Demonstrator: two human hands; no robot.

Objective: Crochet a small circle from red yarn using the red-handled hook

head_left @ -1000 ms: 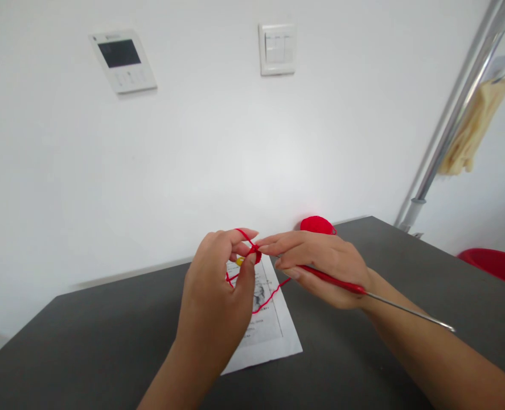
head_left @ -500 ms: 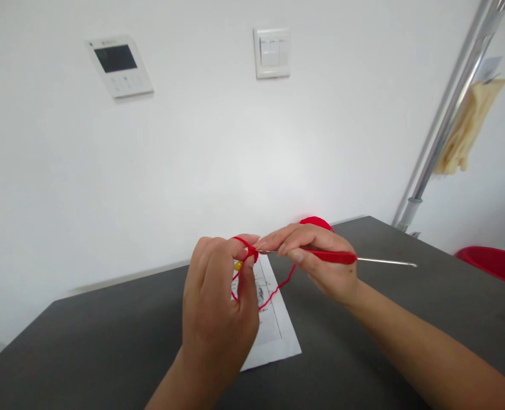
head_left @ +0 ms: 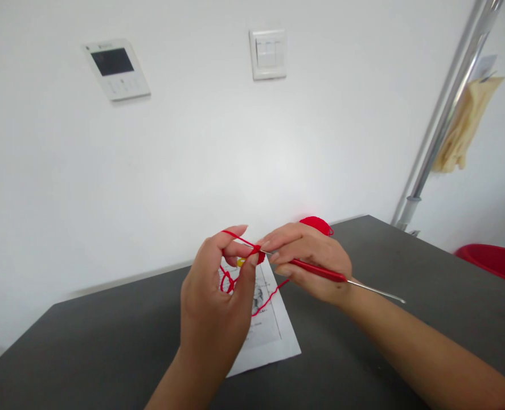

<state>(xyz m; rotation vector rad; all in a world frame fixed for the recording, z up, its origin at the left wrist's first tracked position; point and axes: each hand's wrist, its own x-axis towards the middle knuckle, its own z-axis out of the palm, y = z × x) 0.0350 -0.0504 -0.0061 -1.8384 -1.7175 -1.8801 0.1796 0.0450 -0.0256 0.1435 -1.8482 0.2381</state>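
Between the thumb and fingers of my left hand (head_left: 218, 307) is a small piece of red crochet work (head_left: 260, 257), with red yarn (head_left: 238, 236) running over the raised index finger. A small yellow thing (head_left: 241, 262), perhaps a stitch marker, shows beside the work. My right hand (head_left: 316, 256) grips a crochet hook (head_left: 320, 270) by its red handle. Its metal shaft reaches the crochet work, where the tip is hidden among stitches and fingers. The other metal end sticks out to the right, past the wrist. A red yarn ball (head_left: 316, 224) lies behind my right hand.
A printed sheet of paper (head_left: 273, 347) lies under my hands on the dark table (head_left: 107, 341). The white wall (head_left: 192, 148) stands directly behind. To the right are a metal pole (head_left: 444, 125), hanging yellowish gloves (head_left: 466, 128) and a red basin (head_left: 491, 263).
My left index finger has lifted, stretching the yarn upward. The hook has tilted, its rear end swinging down. Looser yarn now shows inside my left hand's grip.
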